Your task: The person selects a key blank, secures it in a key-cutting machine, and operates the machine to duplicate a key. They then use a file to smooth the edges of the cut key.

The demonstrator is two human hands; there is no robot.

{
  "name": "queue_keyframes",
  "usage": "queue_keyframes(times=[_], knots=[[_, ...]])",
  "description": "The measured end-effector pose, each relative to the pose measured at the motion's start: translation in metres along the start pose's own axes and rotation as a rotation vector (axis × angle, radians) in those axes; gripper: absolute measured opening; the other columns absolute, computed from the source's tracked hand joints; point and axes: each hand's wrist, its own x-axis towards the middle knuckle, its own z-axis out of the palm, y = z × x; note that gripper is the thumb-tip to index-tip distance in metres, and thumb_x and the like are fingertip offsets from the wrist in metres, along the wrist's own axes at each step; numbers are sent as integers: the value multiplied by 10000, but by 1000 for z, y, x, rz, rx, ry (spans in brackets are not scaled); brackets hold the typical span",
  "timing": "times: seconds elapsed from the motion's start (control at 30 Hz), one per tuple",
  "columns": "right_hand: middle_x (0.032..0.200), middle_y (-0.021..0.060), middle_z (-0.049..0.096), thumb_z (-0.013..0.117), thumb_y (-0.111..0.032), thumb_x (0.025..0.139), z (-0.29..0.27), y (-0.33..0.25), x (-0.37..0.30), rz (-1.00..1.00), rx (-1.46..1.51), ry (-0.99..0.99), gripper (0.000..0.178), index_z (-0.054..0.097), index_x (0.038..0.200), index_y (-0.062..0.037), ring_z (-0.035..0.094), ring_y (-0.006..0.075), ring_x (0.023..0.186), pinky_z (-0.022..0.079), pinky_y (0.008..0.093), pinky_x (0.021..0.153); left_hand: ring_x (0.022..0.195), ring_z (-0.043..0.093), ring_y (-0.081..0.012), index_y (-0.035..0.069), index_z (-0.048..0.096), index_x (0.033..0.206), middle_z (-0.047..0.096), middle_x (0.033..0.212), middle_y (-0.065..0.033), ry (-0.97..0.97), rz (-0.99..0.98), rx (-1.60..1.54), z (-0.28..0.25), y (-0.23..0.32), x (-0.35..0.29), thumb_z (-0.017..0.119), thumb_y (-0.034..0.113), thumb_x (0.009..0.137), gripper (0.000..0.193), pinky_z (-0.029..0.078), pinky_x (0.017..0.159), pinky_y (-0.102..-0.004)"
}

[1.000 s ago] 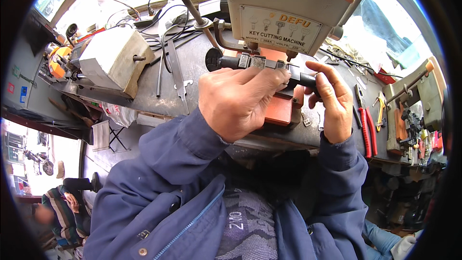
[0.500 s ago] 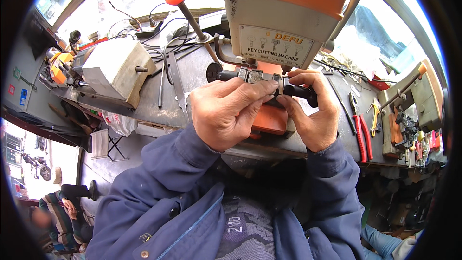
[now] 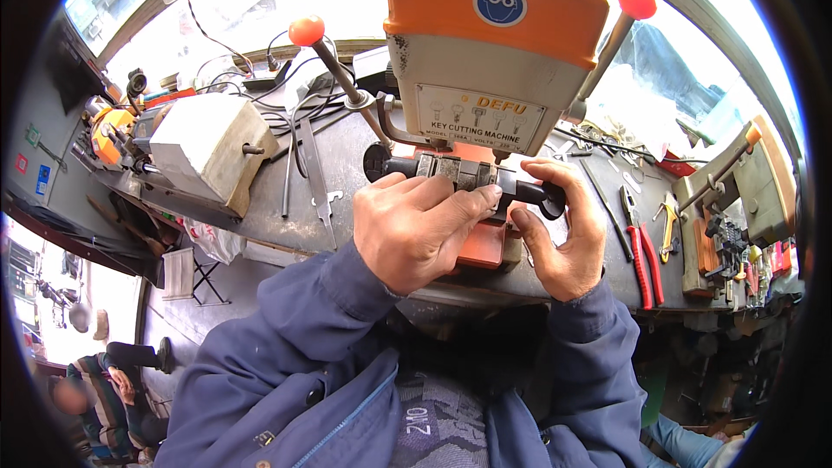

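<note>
In front of me stands a key cutting machine with an orange-topped grey housing. Beneath its head is a metal clamp with black knobs on both sides. My left hand lies against the front of this clamp, its thumb and fingers closed together near the right jaw. What they pinch is too small to make out. Around the right black knob is my right hand, thumb and index finger apart, holding nothing that I can see. Two red-balled levers rise beside the housing.
A second grey machine stands left on the bench, near black cables and a flat metal blade. On the right lie red-handled pliers and a yellow tool, beside another machine. A person sits at lower left.
My right thumb and index finger have spread and drawn away from the clamp's jaw. My left hand stays closed at the clamp. The whole view has shifted slightly.
</note>
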Motion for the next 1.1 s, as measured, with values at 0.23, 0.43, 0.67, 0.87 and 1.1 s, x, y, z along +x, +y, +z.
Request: queue_keyframes(times=[0.23, 0.43, 0.67, 0.87, 1.1], knots=[[1258, 192, 699, 755, -80, 902, -6, 9, -2, -11, 25, 9, 372, 674, 1248, 28, 671, 318, 1182, 492, 390, 1058, 642, 669, -193, 148, 808, 1084, 676, 767, 3, 4, -35, -59, 2, 2, 2, 812, 101, 820, 268, 473, 551, -346], [1251, 193, 700, 743, -88, 909, -10, 6, -1, -1, 61, -18, 350, 686, 1235, 26, 672, 327, 1177, 491, 393, 1054, 670, 692, -204, 135, 792, 1079, 687, 778, -11, -24, -38, -57, 1, 3, 2, 798, 80, 820, 264, 491, 574, -356], [1247, 207, 682, 713, -179, 955, -14, -4, 16, -75, -3, -120, 339, 705, 1239, 6, 673, 356, 1175, 505, 411, 1027, 663, 686, -198, 137, 786, 1085, 654, 740, 2, 10, 36, -38, 1, 2, 1, 785, 36, 761, 339, 491, 577, -355], [1200, 190, 684, 666, -94, 980, -13, -7, 31, -120, -59, -198, 258, 729, 1223, -33, 689, 363, 1095, 532, 406, 961, 619, 658, -205, 122, 800, 1068, 627, 705, -10, -3, 29, -28, -2, 5, 2, 814, 39, 765, 315, 490, 563, -355], [1164, 122, 694, 663, -44, 951, -3, -9, 23, -156, -130, -197, 289, 723, 1232, -73, 706, 345, 1015, 568, 407, 851, 611, 653, -200, 117, 800, 1071, 626, 707, -7, 0, 48, -23, -2, 4, 2, 812, 57, 782, 296, 482, 560, -352]])
